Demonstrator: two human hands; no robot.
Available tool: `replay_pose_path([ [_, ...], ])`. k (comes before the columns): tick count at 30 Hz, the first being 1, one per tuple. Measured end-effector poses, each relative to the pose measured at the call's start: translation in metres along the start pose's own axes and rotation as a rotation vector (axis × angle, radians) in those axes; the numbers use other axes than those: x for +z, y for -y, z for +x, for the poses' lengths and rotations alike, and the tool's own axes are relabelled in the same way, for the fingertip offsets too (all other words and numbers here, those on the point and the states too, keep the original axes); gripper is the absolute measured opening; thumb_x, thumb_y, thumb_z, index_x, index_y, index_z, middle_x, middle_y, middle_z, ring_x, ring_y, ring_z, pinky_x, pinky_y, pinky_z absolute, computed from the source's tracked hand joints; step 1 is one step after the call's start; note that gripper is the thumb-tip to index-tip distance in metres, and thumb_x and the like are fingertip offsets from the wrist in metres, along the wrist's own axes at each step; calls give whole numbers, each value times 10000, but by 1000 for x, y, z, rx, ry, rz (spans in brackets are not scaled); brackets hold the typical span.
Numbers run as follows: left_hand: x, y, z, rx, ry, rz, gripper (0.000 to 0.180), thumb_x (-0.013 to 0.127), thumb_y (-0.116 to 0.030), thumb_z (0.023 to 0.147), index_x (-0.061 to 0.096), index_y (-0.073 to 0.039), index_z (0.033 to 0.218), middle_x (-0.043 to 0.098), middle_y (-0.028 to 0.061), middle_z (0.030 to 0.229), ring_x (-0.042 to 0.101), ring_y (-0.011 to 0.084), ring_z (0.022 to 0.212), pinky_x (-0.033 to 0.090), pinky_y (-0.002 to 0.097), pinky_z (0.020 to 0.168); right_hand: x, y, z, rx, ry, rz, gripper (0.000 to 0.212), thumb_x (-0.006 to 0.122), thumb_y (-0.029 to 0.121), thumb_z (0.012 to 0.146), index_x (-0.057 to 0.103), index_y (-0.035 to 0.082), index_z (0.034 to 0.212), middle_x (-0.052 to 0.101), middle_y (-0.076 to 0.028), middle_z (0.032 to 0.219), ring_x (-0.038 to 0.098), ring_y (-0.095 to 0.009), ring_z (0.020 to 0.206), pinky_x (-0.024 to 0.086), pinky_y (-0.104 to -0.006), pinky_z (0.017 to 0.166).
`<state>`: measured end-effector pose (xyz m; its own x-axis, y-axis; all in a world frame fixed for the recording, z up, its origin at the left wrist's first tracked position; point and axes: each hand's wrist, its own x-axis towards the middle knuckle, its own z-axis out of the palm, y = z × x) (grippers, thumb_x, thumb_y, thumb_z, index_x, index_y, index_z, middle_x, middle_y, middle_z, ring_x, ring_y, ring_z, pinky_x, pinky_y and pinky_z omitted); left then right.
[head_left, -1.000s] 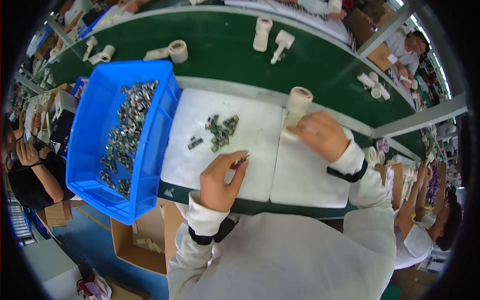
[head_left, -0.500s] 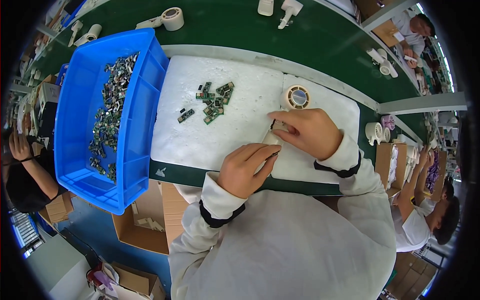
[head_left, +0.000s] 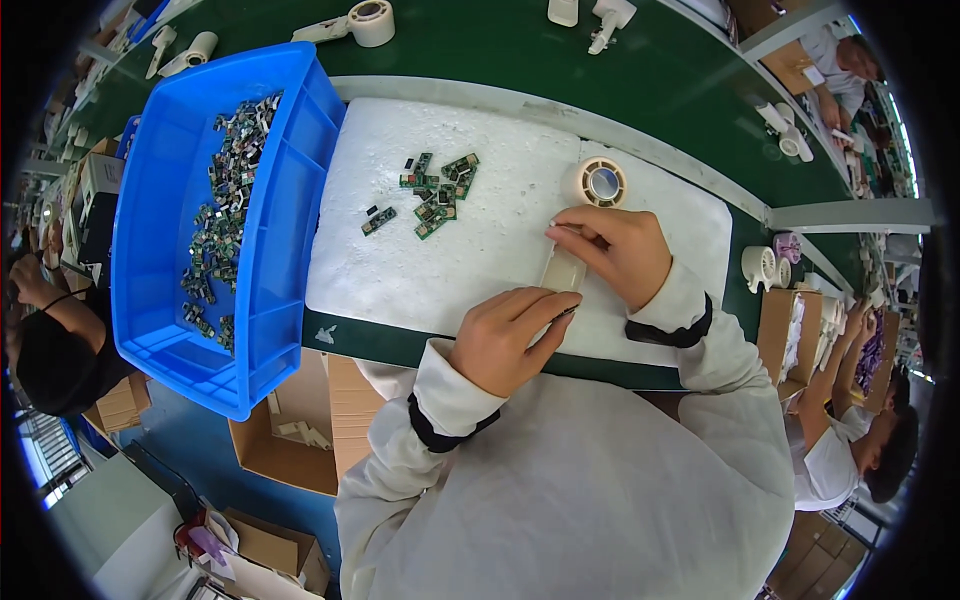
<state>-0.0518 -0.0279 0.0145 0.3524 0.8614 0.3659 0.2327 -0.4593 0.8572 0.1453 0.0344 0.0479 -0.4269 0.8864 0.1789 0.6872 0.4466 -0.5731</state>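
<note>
A white handheld fan lies on the white foam sheet, its round head (head_left: 601,184) up and its pale open handle (head_left: 563,272) pointing toward me. At the near end of the handle, my left hand (head_left: 508,335) is closed on it. A thin dark sliver (head_left: 567,313) shows between that thumb and forefinger; its kind is unclear. My right hand (head_left: 625,252) is pinched above the handle's upper part, just below the fan head. Whatever its fingertips hold, if anything, is too small to make out. Several small green circuit boards (head_left: 436,212) lie loose left of the fan.
A blue bin (head_left: 278,230) holding many circuit boards stands at the left. White fan parts (head_left: 371,24) lie on the green bench beyond the foam sheet (head_left: 365,290). Cardboard boxes (head_left: 785,335) stand at the right; another open box (head_left: 290,465) is below the bench. Co-workers sit on both sides.
A dark piece seen under my right fingertips is no longer visible there, and more of the pale handle shows. Both hands appear slightly farther right, as the whole view has shifted.
</note>
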Motion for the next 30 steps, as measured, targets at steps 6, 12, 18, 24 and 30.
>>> replay_pose_path([
  [6, -2, -7, 0, -20, 27, 34, 251, 736, 26, 857, 720, -33, 1100, 725, 140, 998, 713, 297, 822, 568, 351, 713, 2, -7, 0, -107, 4, -141, 163, 748, 148, 911, 751, 32, 1026, 731, -113, 840, 697, -223, 667, 547, -297, 624],
  [12, -10, -6, 7, -252, -37, -109, 259, 712, -1, 916, 698, -10, 1174, 725, 119, 1008, 729, 211, 847, 571, 307, 750, -7, -3, 1, 123, 125, 142, 130, 730, 104, 907, 754, 23, 1005, 689, -85, 734, 629, -158, 578, 496, -278, 566],
  [18, -6, 6, 12, -553, -246, -443, 287, 660, -40, 992, 649, 28, 1271, 727, 112, 1049, 730, 180, 929, 571, 285, 845, -9, -2, -4, 250, 131, 304, 122, 730, 100, 897, 757, 23, 988, 631, -51, 654, 551, -106, 540, 439, -253, 535],
  [24, -1, 7, 13, -519, -202, -516, 312, 628, -30, 1013, 628, 38, 1318, 732, 140, 1104, 730, 197, 979, 556, 279, 906, -7, 1, -8, 209, 143, 347, 139, 733, 140, 903, 750, 44, 1002, 630, -53, 639, 580, -129, 536, 454, -264, 534],
  [30, -6, 6, 8, -502, -192, -463, 303, 638, -2, 999, 647, 39, 1299, 741, 143, 1108, 720, 182, 1013, 549, 277, 924, -7, 3, -9, 149, 147, 389, 147, 732, 157, 912, 744, 55, 1018, 638, -58, 643, 596, -139, 530, 459, -272, 524],
])
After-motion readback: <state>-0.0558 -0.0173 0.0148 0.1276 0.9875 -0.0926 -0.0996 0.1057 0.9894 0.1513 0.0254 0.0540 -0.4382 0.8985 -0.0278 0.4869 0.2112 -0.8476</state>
